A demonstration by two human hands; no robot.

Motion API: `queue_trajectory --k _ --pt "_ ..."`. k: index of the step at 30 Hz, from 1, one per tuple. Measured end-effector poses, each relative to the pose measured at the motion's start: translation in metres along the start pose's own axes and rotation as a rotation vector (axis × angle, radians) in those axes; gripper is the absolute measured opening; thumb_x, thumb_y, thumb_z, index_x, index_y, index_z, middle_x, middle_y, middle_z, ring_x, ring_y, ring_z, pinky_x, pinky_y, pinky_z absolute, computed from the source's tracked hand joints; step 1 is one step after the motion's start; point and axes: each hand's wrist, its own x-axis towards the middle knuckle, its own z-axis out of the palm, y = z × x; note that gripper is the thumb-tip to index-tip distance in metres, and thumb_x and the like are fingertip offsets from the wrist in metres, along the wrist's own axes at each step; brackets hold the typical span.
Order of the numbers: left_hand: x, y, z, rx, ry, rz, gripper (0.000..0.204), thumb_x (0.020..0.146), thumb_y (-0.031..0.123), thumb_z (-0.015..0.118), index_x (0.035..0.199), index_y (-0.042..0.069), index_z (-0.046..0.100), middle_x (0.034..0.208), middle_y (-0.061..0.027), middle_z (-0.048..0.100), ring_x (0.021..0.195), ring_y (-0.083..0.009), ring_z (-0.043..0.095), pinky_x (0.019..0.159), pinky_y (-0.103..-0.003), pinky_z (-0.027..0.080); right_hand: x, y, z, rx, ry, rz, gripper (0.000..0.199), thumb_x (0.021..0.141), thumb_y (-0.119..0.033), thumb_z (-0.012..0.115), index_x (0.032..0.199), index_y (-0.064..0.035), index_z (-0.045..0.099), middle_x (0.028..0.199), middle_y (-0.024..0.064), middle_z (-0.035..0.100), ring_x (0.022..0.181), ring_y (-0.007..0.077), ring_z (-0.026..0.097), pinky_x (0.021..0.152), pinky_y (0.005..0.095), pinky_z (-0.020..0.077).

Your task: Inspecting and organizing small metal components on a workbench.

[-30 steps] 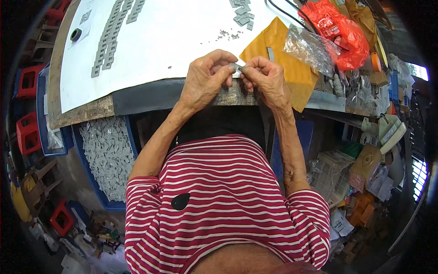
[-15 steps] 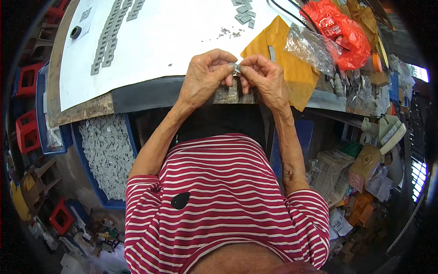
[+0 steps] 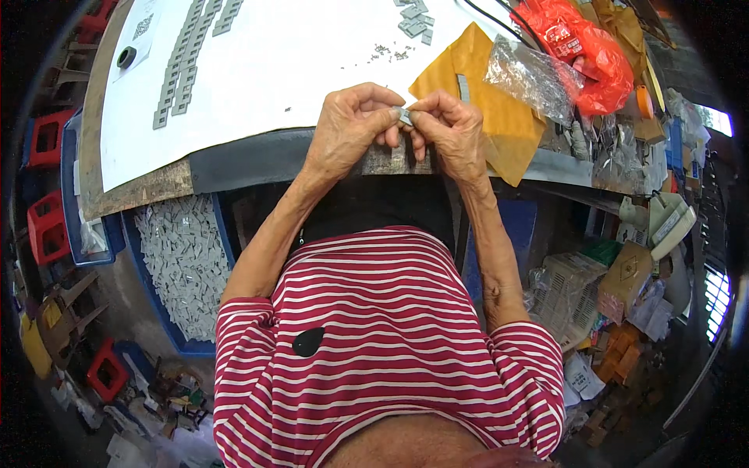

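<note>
My left hand (image 3: 351,129) and my right hand (image 3: 451,132) meet at the near edge of the white worktop (image 3: 289,62). Between their fingertips they pinch one small grey plastic part (image 3: 406,116). Both hands' fingers are closed on it, and most of the part is hidden by them. More of the same grey parts lie in rows (image 3: 183,62) at the far left of the worktop and in a small cluster (image 3: 413,17) at the far middle.
A yellow envelope (image 3: 488,109) lies right of my hands, with a clear plastic bag (image 3: 534,78) and a red bag (image 3: 593,54) beyond it. A blue bin (image 3: 168,327) full of grey parts stands under the table at left. Red stools (image 3: 48,226) and cluttered boxes (image 3: 616,288) line the floor.
My hands have stayed at the table edge, shifting only slightly while working the small part between the fingertips. Nothing else has moved.
</note>
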Motion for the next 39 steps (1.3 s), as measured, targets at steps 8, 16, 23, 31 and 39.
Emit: queue_trajectory --k 8,16,23,31,39 --pt "0.001 0.0 -0.003 0.03 -0.037 -0.005 0.019 0.081 0.004 0.056 0.097 -0.006 0.056 0.068 -0.0051 0.06 0.056 -0.0068 0.054 0.055 -0.018 0.045 0.0 -0.001 0.003 -0.038 0.046 0.005 0.006 0.08 -0.002 0.057 0.079 0.0032 0.057 0.06 0.0032 0.056 0.047 0.0056 0.051 0.039 0.0181 0.0411" --pt "0.003 0.013 -0.011 0.704 0.015 0.408 0.015 0.075 0.001 0.059 0.09 -0.003 0.058 0.065 -0.013 0.058 0.057 -0.0185 0.058 0.052 -0.028 0.045 0.009 -0.016 0.006 -0.101 0.011 0.035 0.009 0.081 -0.004 0.057 0.083 0.0042 0.058 0.06 0.003 0.055 0.047 0.0064 0.05 0.041 0.018 0.0412" --pt "0.002 0.024 -0.037 0.775 0.103 0.345 0.017 0.078 0.007 0.06 0.094 -0.002 0.059 0.073 -0.0087 0.061 0.064 -0.0128 0.056 0.058 -0.024 0.046 0.006 -0.024 0.015 -0.089 0.097 0.023 0.017 0.086 -0.007 0.05 0.092 0.0073 0.058 0.068 0.0081 0.058 0.051 0.0107 0.052 0.049 0.0211 0.0429" --pt "0.01 0.029 -0.131 0.931 0.446 0.333 0.02 0.076 0.01 0.06 0.093 -0.001 0.062 0.076 -0.0056 0.061 0.066 -0.0111 0.053 0.059 -0.024 0.045 -0.021 -0.038 0.006 -0.104 0.06 0.01 0.016 0.086 -0.004 0.05 0.097 0.0058 0.057 0.074 0.0077 0.057 0.055 0.0086 0.051 0.048 0.0201 0.0437" --pt "0.021 0.032 -0.183 1.157 0.615 0.41 0.017 0.074 0.01 0.062 0.088 0.0 0.062 0.077 -0.0116 0.058 0.066 -0.0208 0.055 0.062 -0.03 0.044 -0.031 -0.035 -0.002 -0.113 0.023 0.039 0.015 0.087 -0.004 0.051 0.097 0.0052 0.057 0.075 0.007 0.056 0.055 0.008 0.051 0.046 0.0199 0.0431"
